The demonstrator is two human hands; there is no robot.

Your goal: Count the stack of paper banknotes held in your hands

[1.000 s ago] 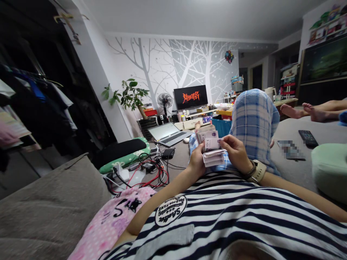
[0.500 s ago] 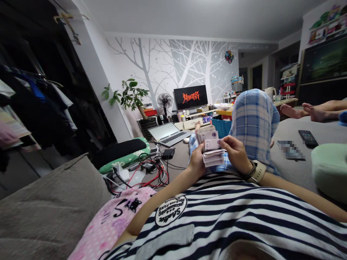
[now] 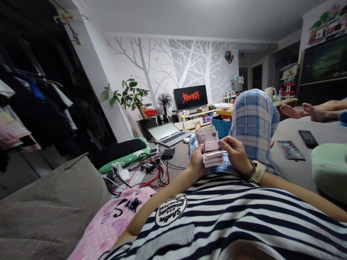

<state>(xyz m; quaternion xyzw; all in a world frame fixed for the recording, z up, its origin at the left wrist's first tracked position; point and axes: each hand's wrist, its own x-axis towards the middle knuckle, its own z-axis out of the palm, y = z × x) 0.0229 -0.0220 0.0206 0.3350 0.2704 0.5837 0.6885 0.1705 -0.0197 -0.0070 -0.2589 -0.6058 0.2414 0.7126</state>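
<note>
A thick stack of banknotes, pale with purple portraits, is held over my lap. My left hand is closed round its left side, thumb on top. The notes fan out in layers, and the lower ends of several folded ones hang toward my belly. My right hand pinches the right edge of the upper notes between thumb and fingers; how many notes lie in that pinch I cannot tell. Behind the notes rises my bent knee in blue plaid trousers.
An open laptop stands ahead on the left, with tangled cables nearer me. A remote control and a blurred-out phone-like object lie on the right beside a pale green cushion. Another person's bare feet rest further back.
The top note under my right hand's pinch has shifted slightly downward. Both hands stay in nearly the same place, and the surroundings look unchanged.
</note>
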